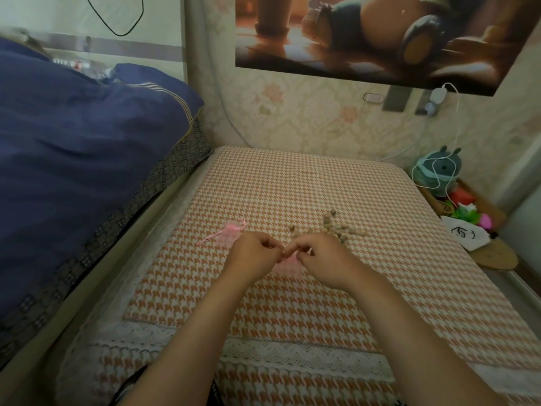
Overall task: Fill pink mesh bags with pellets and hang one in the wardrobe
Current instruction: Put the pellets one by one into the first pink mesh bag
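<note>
The bed point(73, 142), under a blue quilt, runs along the left side of the table point(292, 303). The table carries an orange-and-white houndstooth cloth with lace bands across its near part. A poster point(380, 39) hangs on the wall behind the table. A grey-green plush toy point(439, 171) sits off the table's far right corner, with a white cable looped over it.

Both forearms reach in from the table's near edge to its centre. The left hand point(251, 253) and right hand point(322, 257) meet there, fingertips almost touching. Each grip is nearly closed: the fingers are curled and pinch the top edge of a pink mesh bag point(288, 263). The bag lies on the table between and below the hands, mostly hidden by them. Whether it holds pellets cannot be told.

The loose pellets point(330, 230) lie scattered on the table just beyond the right hand, toward the far right. A second bag point(229, 232), also pink, lies flat on the table just beyond the left hand, its drawstring trailing toward the table's left edge.
</note>
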`<state>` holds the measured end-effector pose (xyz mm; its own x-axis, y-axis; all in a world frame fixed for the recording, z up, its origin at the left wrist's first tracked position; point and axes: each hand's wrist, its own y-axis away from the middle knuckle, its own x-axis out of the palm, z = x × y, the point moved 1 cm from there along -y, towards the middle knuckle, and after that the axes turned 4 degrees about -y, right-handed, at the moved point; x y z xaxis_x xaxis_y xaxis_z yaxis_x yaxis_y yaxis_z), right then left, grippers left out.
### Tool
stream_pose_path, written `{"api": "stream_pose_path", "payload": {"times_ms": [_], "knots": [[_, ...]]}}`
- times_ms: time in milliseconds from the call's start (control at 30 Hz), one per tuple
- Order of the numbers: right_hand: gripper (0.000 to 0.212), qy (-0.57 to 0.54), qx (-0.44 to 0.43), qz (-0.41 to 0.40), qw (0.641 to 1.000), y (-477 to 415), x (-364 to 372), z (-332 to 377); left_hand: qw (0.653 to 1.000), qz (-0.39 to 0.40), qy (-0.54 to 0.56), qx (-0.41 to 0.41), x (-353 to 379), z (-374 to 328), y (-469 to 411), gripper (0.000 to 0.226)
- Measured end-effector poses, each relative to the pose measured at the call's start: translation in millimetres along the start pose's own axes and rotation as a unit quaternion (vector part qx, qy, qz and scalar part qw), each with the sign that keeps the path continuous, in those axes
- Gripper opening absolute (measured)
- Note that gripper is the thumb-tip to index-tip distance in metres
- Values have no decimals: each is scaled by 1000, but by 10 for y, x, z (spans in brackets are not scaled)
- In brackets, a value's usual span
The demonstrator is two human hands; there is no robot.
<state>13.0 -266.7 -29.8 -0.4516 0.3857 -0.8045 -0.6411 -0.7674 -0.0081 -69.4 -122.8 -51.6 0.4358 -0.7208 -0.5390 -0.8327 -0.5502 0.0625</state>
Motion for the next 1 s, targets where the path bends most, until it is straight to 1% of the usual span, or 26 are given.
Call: {"api": "stream_pose_path", "payload": {"times_ms": [67,167,233,300,433,533,600,667,733,833,900,1000], "knots": [[26,10,-3,-2,1000,34,-24,30,1000,9,24,8,-4,8,3,14],[10,33,-24,-12,999,60,-42,44,996,46,65,36,-23,3,24,13],[8,60,-32,-15,998,62,-32,27,993,72,66,62,-30,-1,34,15],[4,63,-30,-15,997,59,-50,1,992,83,49,83,-38,-8,29,19],[8,80,-38,7,996,66,-125,-57,991,91,-2,95,-65,-28,20,31],[9,77,-49,6,996,87,-118,-87,986,111,-58,113,-53,-23,26,36],[9,61,-53,0,997,94,-114,-115,979,139,-71,129,-47,-22,40,28],[12,35,-52,-11,998,97,-139,-133,973,165,-55,149,-42,-21,53,13],[13,15,-56,-7,998,103,-156,-143,968,163,-59,180,-41,-22,47,6],[10,-20,-62,8,998,119,-101,-124,964,146,-72,211,-51,-18,40,4],[12,-54,-58,3,997,123,-54,-116,962,136,-80,224,-76,-13,41,4],[14,-78,-47,3,996,140,-42,-120,958,145,-77,236,-120,5,39,4]]}}
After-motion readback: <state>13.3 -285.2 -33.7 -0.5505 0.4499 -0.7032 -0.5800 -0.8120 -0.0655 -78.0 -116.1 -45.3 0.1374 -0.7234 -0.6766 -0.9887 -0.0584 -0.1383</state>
